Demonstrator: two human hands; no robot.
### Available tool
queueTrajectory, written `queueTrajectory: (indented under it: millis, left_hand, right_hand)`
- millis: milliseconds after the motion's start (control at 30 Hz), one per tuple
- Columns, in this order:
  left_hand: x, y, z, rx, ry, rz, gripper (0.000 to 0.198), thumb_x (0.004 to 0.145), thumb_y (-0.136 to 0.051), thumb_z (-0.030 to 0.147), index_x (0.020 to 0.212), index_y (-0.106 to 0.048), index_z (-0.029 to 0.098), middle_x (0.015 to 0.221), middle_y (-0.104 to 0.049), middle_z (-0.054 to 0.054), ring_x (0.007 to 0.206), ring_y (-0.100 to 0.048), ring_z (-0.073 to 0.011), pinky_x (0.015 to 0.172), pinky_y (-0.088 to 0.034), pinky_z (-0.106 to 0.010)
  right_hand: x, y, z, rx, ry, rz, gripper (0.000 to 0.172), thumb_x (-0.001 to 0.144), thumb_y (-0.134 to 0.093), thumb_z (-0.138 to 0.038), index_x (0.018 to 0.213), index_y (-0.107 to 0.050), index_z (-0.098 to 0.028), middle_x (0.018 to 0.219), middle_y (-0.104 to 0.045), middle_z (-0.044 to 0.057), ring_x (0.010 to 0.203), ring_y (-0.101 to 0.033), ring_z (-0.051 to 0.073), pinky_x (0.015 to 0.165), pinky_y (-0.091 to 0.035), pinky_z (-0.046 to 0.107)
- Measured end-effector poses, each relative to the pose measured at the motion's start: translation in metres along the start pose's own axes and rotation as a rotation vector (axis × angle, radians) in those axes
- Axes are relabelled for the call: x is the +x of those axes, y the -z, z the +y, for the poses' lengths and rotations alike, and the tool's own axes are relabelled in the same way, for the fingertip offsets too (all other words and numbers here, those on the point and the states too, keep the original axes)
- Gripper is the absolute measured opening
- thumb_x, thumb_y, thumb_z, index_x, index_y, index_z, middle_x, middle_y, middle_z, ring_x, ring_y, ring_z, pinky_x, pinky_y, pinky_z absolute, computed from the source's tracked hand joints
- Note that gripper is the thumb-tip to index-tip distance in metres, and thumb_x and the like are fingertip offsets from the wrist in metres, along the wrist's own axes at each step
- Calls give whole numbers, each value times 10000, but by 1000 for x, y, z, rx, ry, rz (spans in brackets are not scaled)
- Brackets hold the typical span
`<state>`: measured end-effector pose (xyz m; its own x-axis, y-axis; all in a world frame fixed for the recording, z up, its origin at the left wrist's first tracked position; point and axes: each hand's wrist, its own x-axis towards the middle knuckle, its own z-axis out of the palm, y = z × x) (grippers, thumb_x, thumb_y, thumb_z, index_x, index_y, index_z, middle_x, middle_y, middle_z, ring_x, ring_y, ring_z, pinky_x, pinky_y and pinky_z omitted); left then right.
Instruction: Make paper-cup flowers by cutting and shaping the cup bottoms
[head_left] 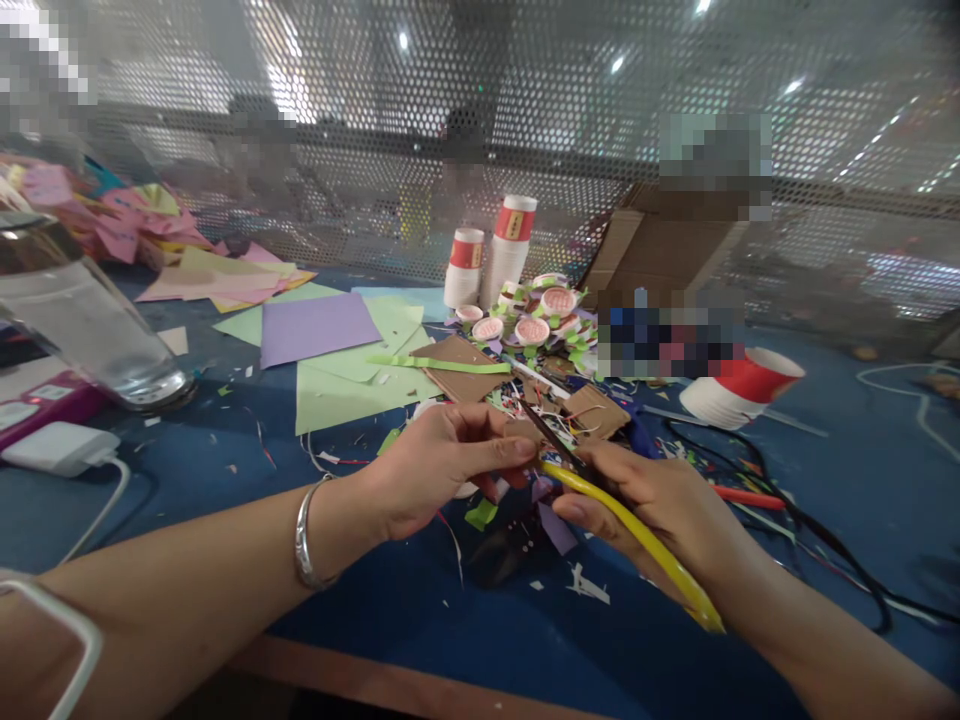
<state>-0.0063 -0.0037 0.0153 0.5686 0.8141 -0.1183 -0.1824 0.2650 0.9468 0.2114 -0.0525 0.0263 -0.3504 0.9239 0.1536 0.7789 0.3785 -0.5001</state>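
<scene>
My left hand [457, 455] is closed in a pinch above the table, with a silver bangle on its wrist. At its fingertips is the end of a long, glossy yellow strip [637, 535]. The strip curves across my right hand [652, 500] towards the wrist. My right fingers are wrapped round dark scissors [551, 432], whose blade points up and left beside my left fingertips; the handles are hidden. A small brown piece [523, 430] shows behind the left thumb, its kind unclear. Below the hands lie a purple scrap [556, 528] and a green scrap [481, 514].
Several decorated paper discs [532, 331] are heaped behind my hands, near stacked paper cups [510, 245]. A tipped cup stack [739, 388] lies right, by a black cable [795, 510]. Left are coloured sheets [319, 330] and a glass [112, 320]. A perforated metal screen [360, 190] stands behind.
</scene>
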Motion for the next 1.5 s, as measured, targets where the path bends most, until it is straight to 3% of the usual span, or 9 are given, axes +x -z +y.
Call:
queueTrajectory:
  millis: [200, 433, 767, 1133, 1333, 1500]
  left_hand:
    - [0, 2, 2, -58, -69, 82, 136, 816, -800, 259, 804, -730, 143, 788, -704, -7, 747, -674, -93, 602, -483, -170]
    - [0, 1, 2, 72, -78, 51, 183, 847, -777, 284, 745, -719, 144, 675, -691, 10, 568, -575, -47, 564, -444, -168]
    - [-4, -2, 5, 194, -54, 13, 205, 858, -756, 283, 726, -719, 130, 664, -699, -15, 579, -573, -61, 569, -443, -180]
    - [-3, -2, 3, 30, -6, 23, 210, 812, -807, 282, 717, -697, 130, 674, -707, -18, 592, -580, -64, 588, -434, -195]
    - [-3, -3, 4, -4, -23, 9, 199, 840, -784, 277, 729, -709, 129, 660, -692, -11, 568, -552, -50, 555, -402, -180]
    - [-3, -1, 2, 53, -72, 7, 194, 853, -757, 284, 745, -703, 133, 621, -645, 13, 527, -495, -47, 517, -358, -186]
  right_hand:
    - [2, 5, 1, -20, -39, -12, 571, 942, -444, -738, 944, -641, -202, 758, -732, 34, 597, -642, 177, 506, -422, 256]
    - [5, 4, 6, -31, 4, -70, 473, 938, -491, -693, 942, -571, -226, 729, -681, 5, 597, -608, 174, 519, -391, 265]
    - [3, 5, 7, -62, 21, -121, 472, 937, -501, -705, 913, -556, -237, 730, -661, -9, 611, -591, 167, 553, -388, 272]
    - [2, -2, 7, -134, 125, 73, 479, 966, -499, -665, 733, -459, -248, 524, -549, -57, 427, -470, 111, 439, -304, 241]
    - [2, -5, 10, -216, 178, 131, 459, 997, -462, -633, 749, -464, -247, 528, -555, -50, 421, -492, 117, 448, -319, 240]
    - [3, -4, 13, -218, 182, 101, 463, 982, -456, -668, 794, -491, -246, 561, -581, -43, 450, -531, 133, 459, -346, 234]
